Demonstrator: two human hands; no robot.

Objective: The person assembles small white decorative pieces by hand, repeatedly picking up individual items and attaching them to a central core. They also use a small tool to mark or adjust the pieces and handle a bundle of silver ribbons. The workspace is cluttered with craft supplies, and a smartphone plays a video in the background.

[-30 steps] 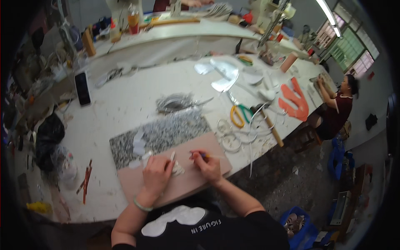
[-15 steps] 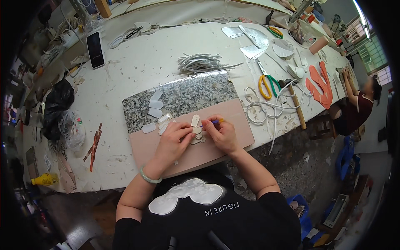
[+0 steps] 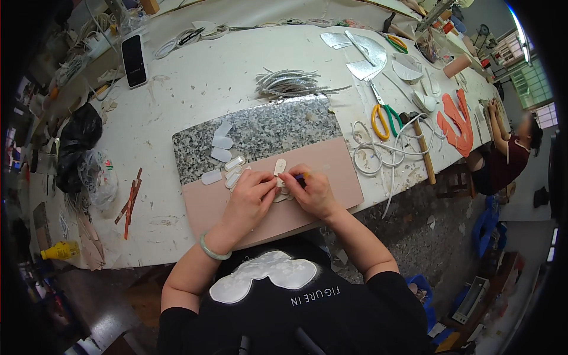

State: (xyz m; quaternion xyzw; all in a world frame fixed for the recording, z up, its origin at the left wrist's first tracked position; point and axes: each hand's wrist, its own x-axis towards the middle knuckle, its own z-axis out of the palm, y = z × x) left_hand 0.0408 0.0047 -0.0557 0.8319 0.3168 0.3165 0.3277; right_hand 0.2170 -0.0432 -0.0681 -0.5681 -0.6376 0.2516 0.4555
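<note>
A: Tabletop, far left?
B: Sticks (image 3: 128, 207), red-brown, crossed. Then white tabs (image 3: 211, 177), one at the board's edge, others on the speckled slab (image 3: 260, 127).

A: Left hand (image 3: 251, 195)?
B: Above the pink board (image 3: 319, 160). Grip narrow: thumb and finger pinched the lower end of a cream tab (image 3: 280, 165).

A: Location of that tab?
B: At the meeting of the fingertips, over a small pile (image 3: 283, 196) of similar pieces on the board.

A: Right hand (image 3: 315, 192)?
B: Grip narrow also, folded around a blue tool (image 3: 304, 175); its tip could not be told.

A: Change noted?
B: Half a second earlier a gap showed between the hands, the tool's shaft crossing it. By this entry the gap had closed and the shaft was mostly hidden. Judged meaning: both hands were engaged on one tab.

A: Farther right?
B: White cord (image 3: 368, 168), looped; scissors (image 3: 378, 120); hammer (image 3: 425, 151), handle toward the tabletop's edge.
</note>
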